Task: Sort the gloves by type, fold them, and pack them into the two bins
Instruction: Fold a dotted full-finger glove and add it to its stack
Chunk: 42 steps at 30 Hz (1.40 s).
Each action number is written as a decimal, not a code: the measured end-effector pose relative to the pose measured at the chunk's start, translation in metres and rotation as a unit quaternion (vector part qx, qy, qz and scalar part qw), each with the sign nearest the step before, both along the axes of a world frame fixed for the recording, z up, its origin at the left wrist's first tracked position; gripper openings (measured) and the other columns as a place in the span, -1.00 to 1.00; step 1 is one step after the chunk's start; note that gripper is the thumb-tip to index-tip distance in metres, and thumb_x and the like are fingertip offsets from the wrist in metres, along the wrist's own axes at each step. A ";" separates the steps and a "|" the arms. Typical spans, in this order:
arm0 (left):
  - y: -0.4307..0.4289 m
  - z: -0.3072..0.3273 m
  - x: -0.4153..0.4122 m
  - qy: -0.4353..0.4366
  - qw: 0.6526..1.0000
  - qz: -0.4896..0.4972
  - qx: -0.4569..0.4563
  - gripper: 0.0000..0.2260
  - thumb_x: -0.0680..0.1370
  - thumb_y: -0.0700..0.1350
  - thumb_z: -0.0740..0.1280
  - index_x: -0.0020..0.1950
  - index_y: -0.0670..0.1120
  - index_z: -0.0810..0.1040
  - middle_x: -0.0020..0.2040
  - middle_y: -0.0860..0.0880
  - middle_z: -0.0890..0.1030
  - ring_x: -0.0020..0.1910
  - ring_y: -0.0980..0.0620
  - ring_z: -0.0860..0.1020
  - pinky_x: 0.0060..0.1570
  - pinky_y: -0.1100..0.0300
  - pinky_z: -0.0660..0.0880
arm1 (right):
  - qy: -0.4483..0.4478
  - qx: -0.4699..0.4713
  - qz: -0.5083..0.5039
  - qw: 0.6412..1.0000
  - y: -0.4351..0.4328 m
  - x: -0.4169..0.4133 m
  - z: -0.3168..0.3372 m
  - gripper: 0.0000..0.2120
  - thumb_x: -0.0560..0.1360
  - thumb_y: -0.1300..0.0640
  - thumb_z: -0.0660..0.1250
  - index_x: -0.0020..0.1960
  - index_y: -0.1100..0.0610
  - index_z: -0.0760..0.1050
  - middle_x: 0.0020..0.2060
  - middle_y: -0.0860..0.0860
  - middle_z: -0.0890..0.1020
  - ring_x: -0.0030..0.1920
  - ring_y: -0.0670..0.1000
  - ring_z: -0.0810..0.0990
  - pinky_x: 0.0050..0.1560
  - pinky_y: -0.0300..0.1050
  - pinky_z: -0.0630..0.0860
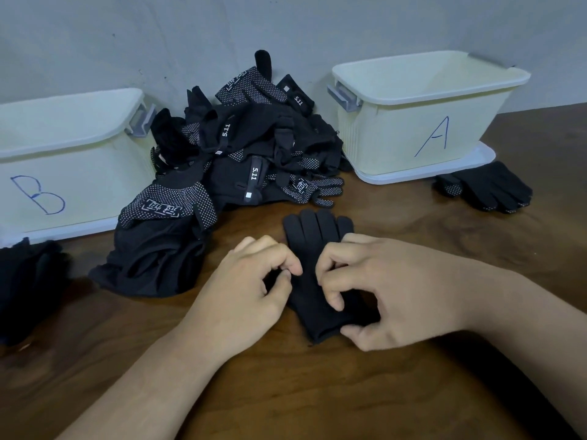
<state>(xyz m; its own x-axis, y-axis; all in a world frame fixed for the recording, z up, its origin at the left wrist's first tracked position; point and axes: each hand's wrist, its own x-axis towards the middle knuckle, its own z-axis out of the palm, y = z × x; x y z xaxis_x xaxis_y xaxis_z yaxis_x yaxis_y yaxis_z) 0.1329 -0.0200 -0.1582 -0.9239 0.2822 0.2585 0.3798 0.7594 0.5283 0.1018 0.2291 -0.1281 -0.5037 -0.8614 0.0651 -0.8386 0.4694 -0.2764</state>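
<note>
Head view: both forearms reach in from the near edge over a dark wooden table (349,392). The left hand (251,281) and right hand (365,290) sit on a plain black glove (317,230) that lies flat on the table, cuff toward the person, its fingers pointing away. The left hand's fingers are curled, with thumb and forefinger pinching the glove's left edge. The right hand's fingers are bent too and nip the fabric at the glove's palm, while its thumb presses near the cuff. The glove's four fingertips show just beyond both sets of knuckles.

Left of the left fingers, at the frame edge, lies a dark heap of gloves (28,281). Beyond the fingers and slightly left rises a big pile of black gloves (247,147), some dotted white, some with straps marked 5.11. Far left of the fingers stands a cream bin marked B (63,160), touching the pile. Beyond and right of the right fingers stands a cream bin marked A (422,122) on a white tray (476,160), with dotted black gloves (486,185) lying just in front of it.
</note>
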 end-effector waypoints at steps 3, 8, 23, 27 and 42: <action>0.001 0.004 0.002 0.001 1.000 -0.007 0.010 -0.76 0.60 -0.19 0.37 0.02 0.19 0.61 0.06 0.23 0.54 0.12 0.07 0.47 -0.14 0.31 0.44 | 0.042 0.014 0.001 0.999 -0.004 0.004 -0.001 -0.82 0.41 -0.15 0.38 -0.11 -0.13 0.41 0.06 -0.25 0.46 -0.02 -0.11 0.40 -0.12 -0.19 0.45; -0.002 0.010 0.005 -0.022 0.993 -0.113 -0.002 -0.53 0.42 -0.37 0.32 0.19 0.11 0.54 0.26 0.23 0.50 0.33 0.03 0.43 0.10 0.28 0.41 | 0.024 -0.034 -0.030 0.999 -0.004 0.004 -0.001 -0.86 0.40 -0.10 0.33 -0.12 -0.10 0.41 0.01 -0.22 0.52 0.02 -0.09 0.48 -0.10 -0.05 0.54; 0.000 0.000 0.000 -0.037 0.994 -0.045 0.090 -0.69 0.70 0.20 0.27 0.06 -0.01 0.62 -0.09 0.04 0.66 -0.03 -0.01 0.65 0.00 -0.13 0.55 | -0.271 -0.217 -0.131 0.929 0.012 -0.014 0.006 -0.61 0.53 0.00 0.58 0.29 -0.02 0.55 0.16 -0.05 0.73 0.20 -0.02 0.71 0.27 0.13 0.61; 0.003 0.005 0.004 -0.032 0.990 -0.040 0.131 -0.76 0.70 0.13 0.30 -0.06 0.03 0.56 -0.21 0.02 0.59 -0.18 -0.05 0.62 -0.07 -0.18 0.54 | -0.267 -0.242 -0.173 0.917 0.011 -0.025 -0.007 -0.55 0.45 0.04 0.63 0.27 -0.09 0.57 0.14 0.01 0.74 0.18 0.07 0.72 0.30 0.28 0.59; 0.010 0.005 -0.001 -0.094 0.976 0.064 0.183 -0.77 0.64 0.04 0.42 0.27 0.19 0.50 -0.05 0.24 0.75 0.02 0.26 0.67 0.05 0.27 0.51 | -0.295 -0.238 -0.233 0.896 -0.001 -0.027 -0.018 -0.87 0.68 0.01 0.38 0.20 -0.02 0.57 -0.11 -0.04 0.78 -0.25 -0.11 0.62 -0.22 -0.12 0.54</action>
<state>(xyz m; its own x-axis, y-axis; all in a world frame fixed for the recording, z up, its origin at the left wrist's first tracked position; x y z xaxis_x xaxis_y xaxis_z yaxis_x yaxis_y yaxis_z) 0.1317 -0.0096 -0.1532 -0.9864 0.0826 0.1421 0.1641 0.5411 0.8248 0.0751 0.2280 -0.1462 -0.8696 -0.4931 -0.0263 -0.2244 0.4421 -0.8685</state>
